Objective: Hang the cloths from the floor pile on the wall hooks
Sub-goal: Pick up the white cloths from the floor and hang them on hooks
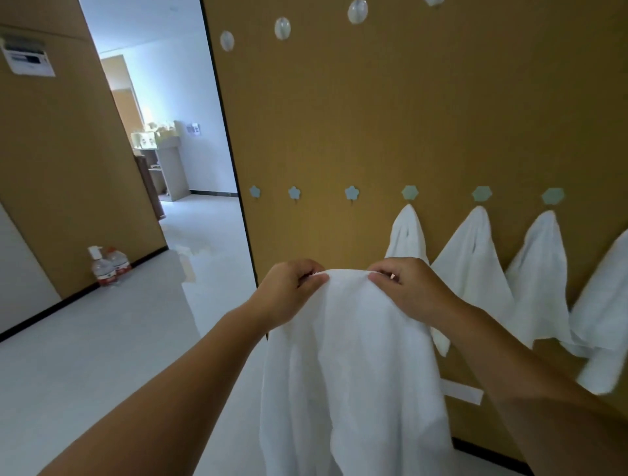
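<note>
Both hands, left hand (289, 288) and right hand (407, 288), pinch a white cloth's (350, 373) top edge.

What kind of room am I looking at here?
Probably a corridor in an institutional building, perhaps a nursery or care facility. A low row of flower-shaped wall hooks holds identical white cloths, and water bottles stand on the pale floor by a doorway.

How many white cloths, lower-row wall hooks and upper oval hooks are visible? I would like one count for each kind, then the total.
White cloths: 5, four hanging and one held
Lower-row wall hooks: 6
Upper oval hooks: 4
Total: 15
</note>
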`<state>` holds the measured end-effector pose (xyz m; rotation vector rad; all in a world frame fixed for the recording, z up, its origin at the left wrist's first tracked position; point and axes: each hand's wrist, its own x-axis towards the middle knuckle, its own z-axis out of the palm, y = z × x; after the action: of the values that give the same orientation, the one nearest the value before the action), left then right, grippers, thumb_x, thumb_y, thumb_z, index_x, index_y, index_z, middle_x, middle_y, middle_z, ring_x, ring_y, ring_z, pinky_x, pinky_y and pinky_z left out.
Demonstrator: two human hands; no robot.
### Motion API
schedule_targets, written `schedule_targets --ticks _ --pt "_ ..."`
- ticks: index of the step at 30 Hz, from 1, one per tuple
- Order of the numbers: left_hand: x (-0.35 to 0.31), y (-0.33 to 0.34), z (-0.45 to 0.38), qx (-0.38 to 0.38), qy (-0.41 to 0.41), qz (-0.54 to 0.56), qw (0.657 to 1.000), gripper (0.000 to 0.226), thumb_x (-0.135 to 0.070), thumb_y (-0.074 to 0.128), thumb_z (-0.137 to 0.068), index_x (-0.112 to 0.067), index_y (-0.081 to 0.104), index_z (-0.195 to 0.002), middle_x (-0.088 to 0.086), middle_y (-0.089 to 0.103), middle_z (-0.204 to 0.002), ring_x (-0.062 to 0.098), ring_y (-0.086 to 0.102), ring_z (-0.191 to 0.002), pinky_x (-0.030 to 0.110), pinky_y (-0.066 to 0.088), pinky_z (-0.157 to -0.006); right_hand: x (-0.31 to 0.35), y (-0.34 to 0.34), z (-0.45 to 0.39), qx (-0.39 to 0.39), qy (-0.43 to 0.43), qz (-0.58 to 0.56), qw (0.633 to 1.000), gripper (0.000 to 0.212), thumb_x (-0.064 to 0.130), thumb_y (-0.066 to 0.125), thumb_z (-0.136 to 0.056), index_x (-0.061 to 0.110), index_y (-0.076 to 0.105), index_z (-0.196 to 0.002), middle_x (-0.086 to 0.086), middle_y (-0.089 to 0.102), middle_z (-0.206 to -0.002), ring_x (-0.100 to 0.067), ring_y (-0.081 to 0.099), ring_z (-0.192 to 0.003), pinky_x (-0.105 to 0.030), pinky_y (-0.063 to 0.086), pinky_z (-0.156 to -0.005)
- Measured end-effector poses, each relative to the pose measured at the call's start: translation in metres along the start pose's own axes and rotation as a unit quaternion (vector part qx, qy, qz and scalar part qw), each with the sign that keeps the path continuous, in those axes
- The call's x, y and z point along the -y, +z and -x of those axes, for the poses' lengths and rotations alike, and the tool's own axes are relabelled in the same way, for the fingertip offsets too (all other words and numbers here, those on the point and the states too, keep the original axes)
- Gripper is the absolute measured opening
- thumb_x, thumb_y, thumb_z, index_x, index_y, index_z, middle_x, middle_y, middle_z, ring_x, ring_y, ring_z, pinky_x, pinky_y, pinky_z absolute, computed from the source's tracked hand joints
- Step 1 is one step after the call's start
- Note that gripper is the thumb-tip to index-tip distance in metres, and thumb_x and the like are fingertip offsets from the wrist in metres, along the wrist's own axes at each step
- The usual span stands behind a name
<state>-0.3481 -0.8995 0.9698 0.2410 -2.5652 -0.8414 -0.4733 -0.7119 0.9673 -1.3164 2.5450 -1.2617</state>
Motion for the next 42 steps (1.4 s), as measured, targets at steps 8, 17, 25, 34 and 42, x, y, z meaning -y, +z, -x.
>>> schedule_targets --ticks 8,17,25,34,42 --pt "0.037 0.03 -0.111 -0.004 -0.03 -0.013 0.999 0.016 -0.033 0.051 -0.095 -0.028 0.063 -0.085 -0.008 0.065 -0.086 0.009 0.059 -0.081 0.021 0.045 -0.069 -0.063 -0.003 -0.107 0.016 0.004 -0.022 1.0 0.019 0.031 0.056 -0.092 0.022 0.07 -0.101 0.002 0.07 -0.087 -0.01 0.063 -0.079 -0.026 0.051 -0.074" --pt "0.107 0.054 -0.232 0.014 -0.009 -0.016 1.0 0.022 -0.031 0.048 -0.096 -0.02 0.067 -0.091 -0.008 0.062 -0.083 0.002 0.054 -0.075 0.015 0.042 -0.064 -0.117 0.019 -0.215 -0.018 0.022 0.023 0.999 0.021 0.028 0.056 -0.093 0.014 0.072 -0.097 -0.008 0.07 -0.078 -0.022 0.062 -0.074 -0.029 0.049 -0.066" --pt "0.182 0.067 -0.355 0.041 0.035 0.036 0.998 0.018 -0.029 0.053 -0.094 -0.02 0.066 -0.085 -0.005 0.061 -0.074 0.009 0.054 -0.07 0.022 0.042 -0.065 -0.149 0.053 -0.315 -0.112 0.065 0.093 0.987 0.022 0.026 0.058 -0.092 0.013 0.073 -0.103 -0.001 0.072 -0.082 -0.013 0.063 -0.071 -0.026 0.049 -0.069" --pt "0.213 0.102 -0.444 0.023 0.03 0.091 0.995 0.013 -0.024 0.061 -0.089 -0.013 0.067 -0.087 -0.005 0.063 -0.073 0.008 0.056 -0.069 0.013 0.042 -0.063 -0.196 0.074 -0.385 -0.227 0.123 0.09 0.962 0.022 0.02 0.057 -0.093 0.011 0.071 -0.108 -0.004 0.073 -0.095 -0.015 0.066 -0.083 -0.018 0.046 -0.074" --pt "0.22 0.125 -0.482 -0.057 -0.005 0.116 0.992 0.011 -0.028 0.064 -0.088 -0.02 0.065 -0.081 -0.01 0.062 -0.069 0.001 0.056 -0.064 0.007 0.042 -0.057 -0.229 0.085 -0.42 -0.299 0.107 0.126 0.94 0.015 0.025 0.056 -0.093 0.013 0.065 -0.09 -0.002 0.065 -0.066 -0.016 0.056 -0.057 -0.017 0.041 -0.052"
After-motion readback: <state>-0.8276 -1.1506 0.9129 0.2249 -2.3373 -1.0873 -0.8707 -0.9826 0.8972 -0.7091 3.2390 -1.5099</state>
